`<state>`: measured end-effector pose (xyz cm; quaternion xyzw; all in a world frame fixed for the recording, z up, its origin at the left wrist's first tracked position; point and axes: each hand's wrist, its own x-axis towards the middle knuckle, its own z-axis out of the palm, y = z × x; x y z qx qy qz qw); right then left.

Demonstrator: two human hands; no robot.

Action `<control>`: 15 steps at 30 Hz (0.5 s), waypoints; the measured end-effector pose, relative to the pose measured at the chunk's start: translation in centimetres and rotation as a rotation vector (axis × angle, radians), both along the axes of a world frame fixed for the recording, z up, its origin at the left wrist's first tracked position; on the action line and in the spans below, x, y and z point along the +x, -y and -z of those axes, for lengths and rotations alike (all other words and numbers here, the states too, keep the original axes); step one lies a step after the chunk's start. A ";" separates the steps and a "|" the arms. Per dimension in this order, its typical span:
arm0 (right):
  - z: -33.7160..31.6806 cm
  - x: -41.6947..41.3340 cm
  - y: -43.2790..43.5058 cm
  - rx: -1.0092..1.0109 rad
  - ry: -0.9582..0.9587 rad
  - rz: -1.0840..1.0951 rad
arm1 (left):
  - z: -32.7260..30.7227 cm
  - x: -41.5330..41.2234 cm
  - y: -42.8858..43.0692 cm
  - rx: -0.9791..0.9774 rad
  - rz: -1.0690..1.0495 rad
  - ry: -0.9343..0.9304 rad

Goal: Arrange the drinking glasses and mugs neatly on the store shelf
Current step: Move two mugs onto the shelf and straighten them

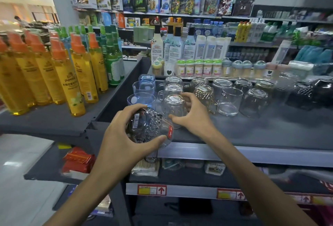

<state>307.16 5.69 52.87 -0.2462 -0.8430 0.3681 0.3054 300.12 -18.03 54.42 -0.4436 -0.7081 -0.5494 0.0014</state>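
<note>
My left hand [119, 134] grips a clear textured glass mug [149, 126] with a barcode sticker, held tilted over the front edge of the dark grey shelf [261, 132]. My right hand [194, 116] wraps around an upturned clear glass [173, 106] at the front of a row of upturned clear glasses [173, 87]. Blue glasses [142, 98] stand to the left. A gold-patterned mug [205, 94], an upright clear tumbler [229, 101] and more upturned glasses [255, 101] stand to the right.
Yellow spray bottles [54, 74] with orange caps fill the adjoining left shelf. Small jars [198, 67] and lotion bottles [189, 45] stand behind the glasses. Dark textured glassware [306, 90] sits at far right. Lower shelves hold cotton swabs [146, 168] and red packets [77, 161].
</note>
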 end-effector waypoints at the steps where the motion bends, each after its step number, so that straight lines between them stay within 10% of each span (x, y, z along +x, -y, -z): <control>1: 0.1 0.0 0.0 0.001 0.006 0.000 | 0.1 0.1 0.0 -0.002 0.003 0.005; 15: -1.3 12.6 6.2 -0.047 -0.251 0.006 | 0.1 3.1 -2.5 0.025 0.149 0.113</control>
